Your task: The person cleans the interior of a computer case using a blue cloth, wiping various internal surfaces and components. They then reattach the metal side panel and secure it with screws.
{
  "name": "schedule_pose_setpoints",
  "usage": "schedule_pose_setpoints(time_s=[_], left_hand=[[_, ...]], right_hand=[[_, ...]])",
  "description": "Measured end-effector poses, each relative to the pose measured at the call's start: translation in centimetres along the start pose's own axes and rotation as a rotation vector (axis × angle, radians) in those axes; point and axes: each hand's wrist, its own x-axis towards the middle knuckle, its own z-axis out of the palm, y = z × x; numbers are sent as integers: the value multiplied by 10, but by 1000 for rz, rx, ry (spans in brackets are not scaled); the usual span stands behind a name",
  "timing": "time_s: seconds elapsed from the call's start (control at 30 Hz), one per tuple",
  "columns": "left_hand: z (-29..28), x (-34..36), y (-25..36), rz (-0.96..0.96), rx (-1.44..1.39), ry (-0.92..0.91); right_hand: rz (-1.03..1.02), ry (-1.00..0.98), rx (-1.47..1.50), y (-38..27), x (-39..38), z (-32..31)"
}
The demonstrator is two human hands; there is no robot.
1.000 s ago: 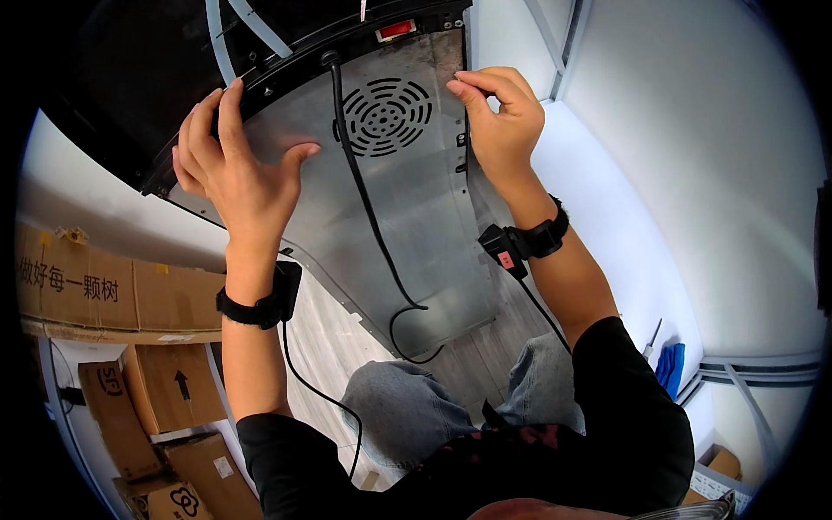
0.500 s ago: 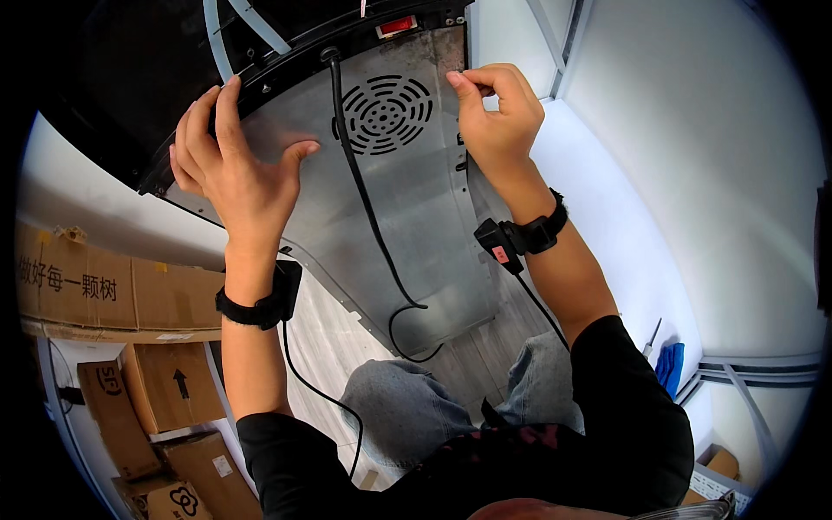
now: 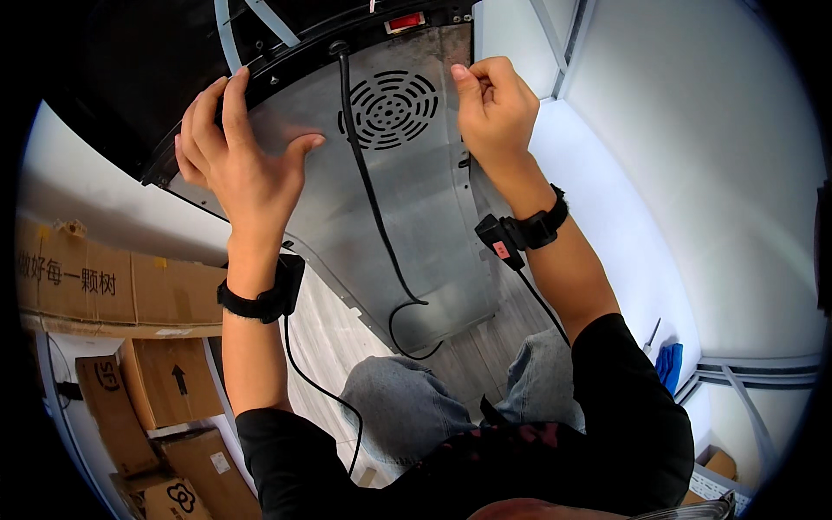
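Note:
A grey sheet-metal panel [image 3: 407,217] with a round vent of slots [image 3: 388,110] stands in front of me, part of a black-rimmed appliance. My left hand [image 3: 247,160] lies at its upper left, fingers spread over the black rim [image 3: 269,74] and thumb stretched out across the metal. At the upper right edge, my right hand [image 3: 498,113] is closed, its thumb tip over the panel's edge; what the curled fingers hold, if anything, is hidden. A black power cord [image 3: 362,173] leaves the rim and hangs down the panel. Near the top right sits a red rocker switch [image 3: 405,22].
Cardboard boxes [image 3: 178,381] are stacked at the left, beside a long carton [image 3: 121,286]. Pale tubes [image 3: 273,23] run over the black part. A white wall [image 3: 685,156] closes the right side, with a screwdriver-like tool [image 3: 652,336] and a blue item [image 3: 668,368] below. Thin cables hang from both wristbands.
The upper part of the panel has shifted slightly right and up in view, and my left hand with it. My right hand has moved slightly up, still closed at the edge.

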Motion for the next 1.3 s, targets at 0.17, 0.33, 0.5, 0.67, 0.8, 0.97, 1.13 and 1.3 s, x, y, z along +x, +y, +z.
schedule_pose_setpoints(time_s=[0.17, 0.33, 0.5, 0.67, 0.8, 0.97, 1.13, 1.3], left_hand=[[0, 2, 3, 10, 57, 6], [0, 1, 1, 22, 62, 25], [0, 1, 1, 19, 53, 14], [0, 1, 1, 15, 51, 12], [1, 1, 1, 8, 46, 8], [1, 0, 0, -1, 55, -3], [2, 0, 1, 8, 40, 8], [2, 0, -2, 24, 44, 20]], right_hand=[[55, -22, 56, -1, -5, -7], [-64, 18, 77, 0, -2, -6], [-115, 48, 21, 5, -1, -2], [-77, 44, 16, 3, 0, 0], [-64, 5, -31, 5, -2, 1], [-15, -49, -58, -8, 0, -5], [-190, 23, -29, 8, 0, -4], [-129, -27, -79, -3, 4, -2]])
